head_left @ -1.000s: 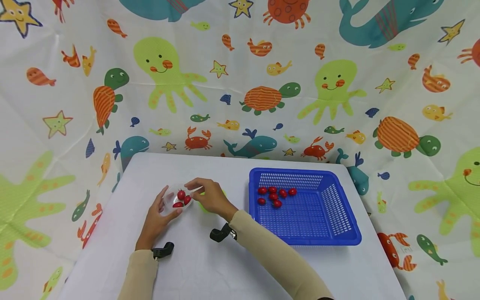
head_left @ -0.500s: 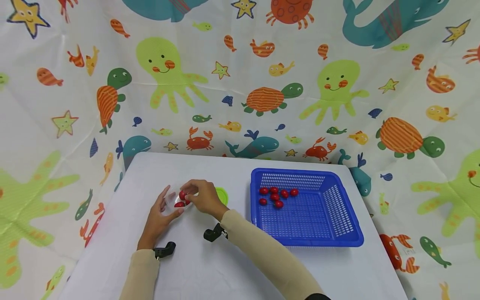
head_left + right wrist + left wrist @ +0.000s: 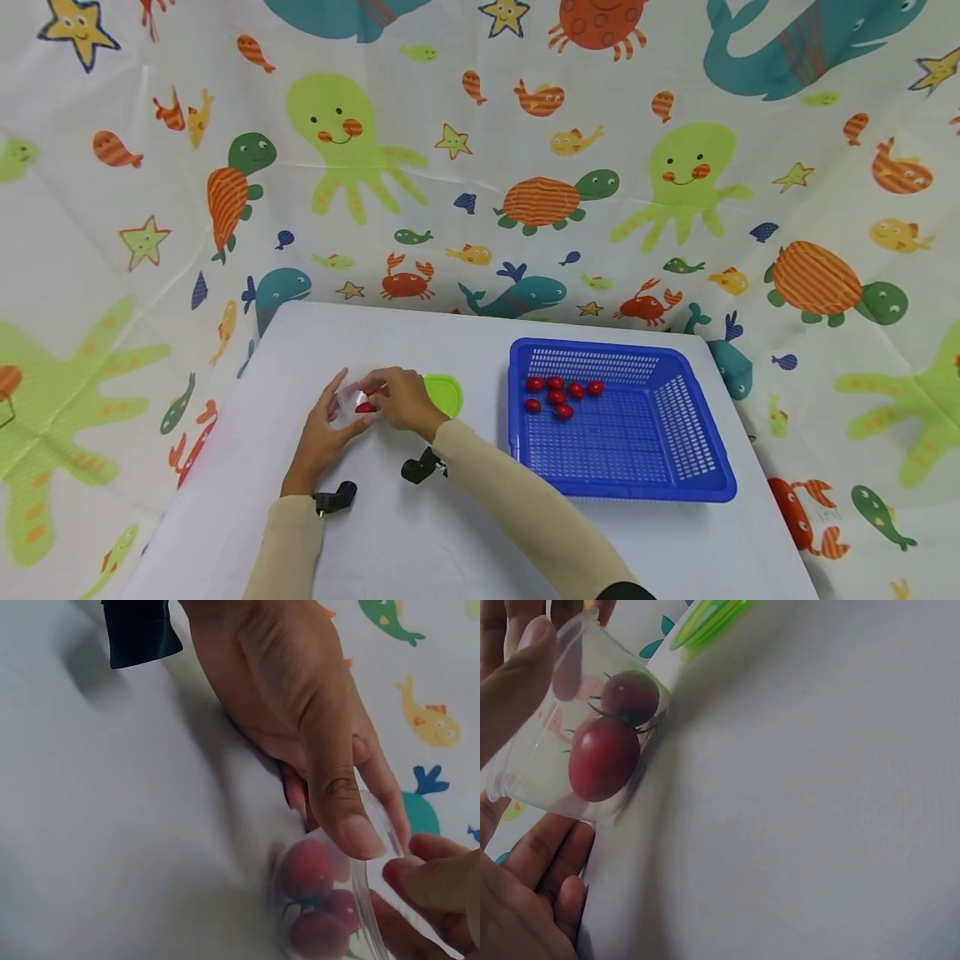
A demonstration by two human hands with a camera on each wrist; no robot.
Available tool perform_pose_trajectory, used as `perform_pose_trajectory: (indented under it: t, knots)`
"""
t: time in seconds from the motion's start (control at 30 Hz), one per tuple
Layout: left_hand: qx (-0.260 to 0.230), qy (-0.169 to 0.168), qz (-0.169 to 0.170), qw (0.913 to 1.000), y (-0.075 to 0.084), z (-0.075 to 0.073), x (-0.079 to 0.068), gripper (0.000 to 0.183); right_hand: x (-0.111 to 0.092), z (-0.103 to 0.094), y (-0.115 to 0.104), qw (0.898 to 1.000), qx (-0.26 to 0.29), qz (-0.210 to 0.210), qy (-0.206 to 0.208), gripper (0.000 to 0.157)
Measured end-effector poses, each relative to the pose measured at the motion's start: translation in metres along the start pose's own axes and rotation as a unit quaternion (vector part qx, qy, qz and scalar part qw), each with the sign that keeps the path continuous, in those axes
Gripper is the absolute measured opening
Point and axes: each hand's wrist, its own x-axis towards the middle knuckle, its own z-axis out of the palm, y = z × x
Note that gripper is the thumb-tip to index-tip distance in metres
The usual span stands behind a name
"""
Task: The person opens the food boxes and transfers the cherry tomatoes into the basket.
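Observation:
My left hand [image 3: 322, 433] curls its thumb and fingers round a small clear plastic cup [image 3: 349, 398], its thumb pressed at the rim in the right wrist view. The cup leans over in the left wrist view, and red cherry tomatoes [image 3: 604, 757] with green stems lie against its wall. At the cup's mouth is my right hand [image 3: 405, 402], fingers bent inward over the opening. Its fingertips partly hide the cup's contents in the head view, and I cannot tell whether they hold a tomato.
A bright green round lid [image 3: 444, 395] lies on the white table [image 3: 420, 533] just right of the right hand. Further right stands a blue perforated basket [image 3: 622, 483] with several cherry tomatoes [image 3: 556, 397] in its left part. A curtain with sea animals [image 3: 420, 183] hangs behind.
My right hand has moved left and over the cup's mouth, uncovering the green lid and hiding more of the tomatoes. The left hand keeps its grip on the cup. The head view has shifted slightly.

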Motion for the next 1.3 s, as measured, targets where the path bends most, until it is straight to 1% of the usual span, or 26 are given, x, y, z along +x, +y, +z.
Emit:
perform_pose_trajectory:
  t: [0.2,0.4,0.5,0.63,0.73,0.83,1.0,1.1,1.3]
  knots:
    - [-0.003,0.000,0.006,1.0000,-0.001,0.000,0.002,0.101,0.003,0.005,-0.002,0.997,-0.068,0.005,-0.042,0.030]
    - [-0.005,-0.001,0.001,1.0000,-0.002,0.000,0.003,0.101,0.006,0.010,-0.004,0.993,-0.094,-0.001,-0.076,0.038]
    - [-0.005,0.000,0.013,0.9999,-0.003,0.001,0.003,0.102,0.010,0.011,-0.005,0.992,-0.088,0.003,-0.086,0.040]
    - [-0.008,0.002,0.031,0.9995,-0.003,0.001,0.003,0.103,0.012,0.012,-0.006,0.993,-0.061,0.018,-0.096,0.044]
    - [-0.006,0.003,0.036,0.9993,-0.004,0.001,0.003,0.102,0.012,0.011,-0.006,0.994,-0.042,0.030,-0.099,0.046]
    - [0.001,0.004,0.042,0.9991,-0.006,0.002,0.004,0.102,0.011,0.011,-0.006,0.994,-0.034,0.039,-0.099,0.047]
    - [0.007,0.008,0.039,0.9992,-0.007,0.002,0.003,0.105,0.012,0.012,-0.006,0.993,-0.042,0.045,-0.102,0.047]
    - [0.005,0.007,0.037,0.9993,-0.006,0.002,0.003,0.105,0.012,0.014,-0.005,0.993,-0.044,0.042,-0.098,0.044]
    - [0.002,0.005,0.041,0.9992,-0.006,0.002,0.003,0.104,0.014,0.013,-0.001,0.995,-0.020,0.031,-0.089,0.035]
